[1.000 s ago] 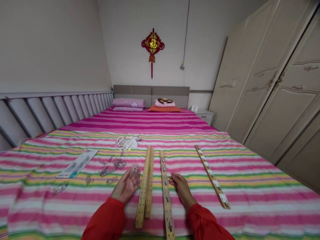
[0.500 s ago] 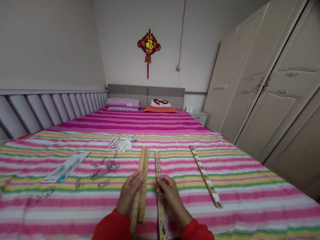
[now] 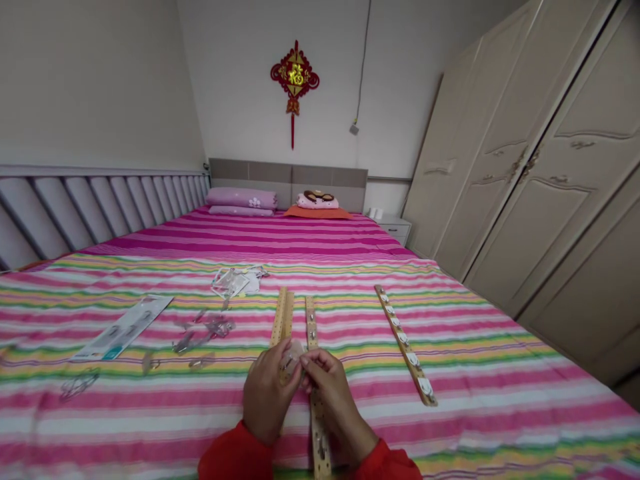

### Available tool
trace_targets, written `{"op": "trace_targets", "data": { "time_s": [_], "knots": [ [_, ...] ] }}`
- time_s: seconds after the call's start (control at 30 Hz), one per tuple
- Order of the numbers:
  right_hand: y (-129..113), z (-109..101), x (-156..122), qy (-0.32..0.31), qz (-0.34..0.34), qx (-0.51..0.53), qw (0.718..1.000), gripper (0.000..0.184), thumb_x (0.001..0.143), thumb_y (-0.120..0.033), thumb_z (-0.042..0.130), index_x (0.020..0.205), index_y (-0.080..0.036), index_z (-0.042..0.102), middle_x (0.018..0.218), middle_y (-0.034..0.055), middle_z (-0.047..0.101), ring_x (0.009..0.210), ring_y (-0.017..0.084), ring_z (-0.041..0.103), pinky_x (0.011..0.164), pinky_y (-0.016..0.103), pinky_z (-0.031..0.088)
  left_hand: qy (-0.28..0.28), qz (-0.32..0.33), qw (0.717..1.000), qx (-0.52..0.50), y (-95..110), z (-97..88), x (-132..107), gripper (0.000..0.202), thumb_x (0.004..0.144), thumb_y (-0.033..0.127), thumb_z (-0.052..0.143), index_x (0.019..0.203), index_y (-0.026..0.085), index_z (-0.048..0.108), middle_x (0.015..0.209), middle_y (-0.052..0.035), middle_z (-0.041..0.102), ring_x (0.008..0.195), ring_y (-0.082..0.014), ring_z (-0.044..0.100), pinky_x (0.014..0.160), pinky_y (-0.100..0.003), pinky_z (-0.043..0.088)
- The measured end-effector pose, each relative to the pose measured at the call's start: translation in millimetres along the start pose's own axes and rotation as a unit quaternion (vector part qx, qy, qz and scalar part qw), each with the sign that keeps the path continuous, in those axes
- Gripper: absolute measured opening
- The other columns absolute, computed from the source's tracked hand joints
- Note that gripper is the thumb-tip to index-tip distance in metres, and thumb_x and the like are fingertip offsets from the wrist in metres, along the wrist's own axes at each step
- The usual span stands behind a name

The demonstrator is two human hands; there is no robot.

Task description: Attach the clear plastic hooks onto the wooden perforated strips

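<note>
My left hand [image 3: 270,390] is closed on a clear adhesive hook [image 3: 291,360], a see-through square with a small metal hook. Against its right edge, the fingertips of my right hand [image 3: 327,383] are pinched together. Both hands hover over a perforated wooden strip [image 3: 320,440] that bears several metal hooks on clear squares. Left of it, two bare perforated strips [image 3: 283,313] lie side by side, partly covered by my left hand. On the right rests another wooden strip [image 3: 401,337] with a row of white-backed hooks.
Several loose clear hooks [image 3: 217,327] are scattered at left, near a hook package card [image 3: 123,330] and a bundle of metal rings [image 3: 80,383]. Torn packaging [image 3: 240,280] lies farther back. The striped sheet [image 3: 480,380] covers the bed; wardrobes [image 3: 540,193] stand at right.
My left hand has moved right, off the bare strips, bringing the clear hook to my right hand. My hands now meet. The whole view has shifted slightly.
</note>
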State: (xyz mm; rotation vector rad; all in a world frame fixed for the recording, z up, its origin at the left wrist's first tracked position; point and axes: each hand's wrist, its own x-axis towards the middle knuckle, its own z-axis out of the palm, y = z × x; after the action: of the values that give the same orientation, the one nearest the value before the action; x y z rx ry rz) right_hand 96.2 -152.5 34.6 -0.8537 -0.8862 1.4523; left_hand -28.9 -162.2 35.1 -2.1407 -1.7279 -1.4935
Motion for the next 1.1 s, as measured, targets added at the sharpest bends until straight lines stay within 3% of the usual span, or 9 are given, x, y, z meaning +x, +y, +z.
{"op": "trace_targets", "data": {
  "time_s": [0.1,0.17,0.23,0.33,0.47,0.6,0.8,1.1],
  "knots": [
    [3,-4,2,0.002,0.005,0.018,1.000,0.026,0.063,-0.038,0.077,0.064,-0.016,0.062,0.045,-0.0044,0.055,0.039,0.007,0.044,0.040,0.018,0.033,-0.017,-0.024,0.999,-0.042,2,3.2,-1,0.036,0.075,0.030,0.061,0.110,0.020,0.060,0.103,-0.0075,0.067,0.097,-0.0227,0.061,0.086,-0.037,0.048],
    [3,-8,6,0.005,0.005,0.016,1.000,0.027,0.063,-0.039,0.076,0.063,-0.016,0.061,0.043,-0.0044,0.055,0.038,0.007,0.044,0.040,0.018,0.033,-0.040,-0.079,0.990,-0.109,3,5.3,1,0.037,0.073,0.034,0.063,0.107,0.020,0.062,0.102,-0.0076,0.067,0.095,-0.0223,0.062,0.084,-0.036,0.049],
    [2,-13,12,0.009,0.002,-0.005,1.000,0.029,0.063,-0.040,0.075,0.063,-0.016,0.060,0.042,-0.0038,0.056,0.037,0.007,0.044,0.040,0.018,0.032,-0.069,-0.163,0.962,-0.206,3,7.5,6,0.039,0.073,0.039,0.061,0.106,0.018,0.062,0.096,-0.0074,0.068,0.088,-0.0208,0.064,0.079,-0.034,0.051],
    [-2,-18,24,0.004,0.000,-0.038,0.999,0.032,0.061,-0.044,0.075,0.062,-0.016,0.060,0.041,-0.0030,0.056,0.035,0.008,0.044,0.039,0.019,0.032,-0.109,-0.261,0.900,-0.333,0,12.0,19,0.042,0.068,0.045,0.063,0.098,0.015,0.065,0.085,-0.0071,0.070,0.081,-0.0199,0.065,0.074,-0.031,0.052],
    [-7,-24,45,0.008,-0.004,-0.054,0.999,0.032,0.059,-0.044,0.076,0.063,-0.015,0.062,0.041,-0.0032,0.056,0.036,0.009,0.046,0.040,0.020,0.034,-0.143,-0.300,0.860,-0.388,-9,23.4,43,0.040,0.054,0.041,0.073,0.083,0.014,0.068,0.079,-0.0075,0.070,0.079,-0.0207,0.065,0.073,-0.031,0.050],
    [-8,-29,73,0.011,-0.025,-0.068,0.997,0.027,0.056,-0.038,0.077,0.062,-0.015,0.065,0.044,-0.0040,0.055,0.039,0.008,0.045,0.041,0.020,0.034,-0.150,-0.316,0.850,-0.393,-22,42.9,68,0.037,0.050,0.038,0.076,0.076,0.014,0.068,0.073,-0.0054,0.069,0.071,-0.0171,0.062,0.065,-0.027,0.048],
    [-8,-38,128,0.024,-0.040,-0.097,0.994,0.019,0.054,-0.032,0.072,0.064,-0.017,0.066,0.046,-0.0037,0.057,0.039,0.010,0.046,0.042,0.023,0.037,-0.133,-0.377,0.816,-0.417,-43,86.3,107,0.033,0.045,0.030,0.077,0.070,0.014,0.063,0.058,0.0014,0.061,0.055,-0.0108,0.056,0.055,-0.023,0.045],
    [3,-54,204,0.055,-0.087,-0.150,0.983,0.010,0.056,-0.027,0.062,0.057,-0.017,0.066,0.040,-0.0052,0.051,0.041,0.011,0.044,0.043,0.023,0.035,-0.114,-0.366,0.844,-0.375,-65,142.0,149,0.011,0.053,0.021,0.064,0.060,0.015,0.058,0.050,0.0041,0.055,0.050,-0.0099,0.053,0.052,-0.022,0.044]
  ]
}}
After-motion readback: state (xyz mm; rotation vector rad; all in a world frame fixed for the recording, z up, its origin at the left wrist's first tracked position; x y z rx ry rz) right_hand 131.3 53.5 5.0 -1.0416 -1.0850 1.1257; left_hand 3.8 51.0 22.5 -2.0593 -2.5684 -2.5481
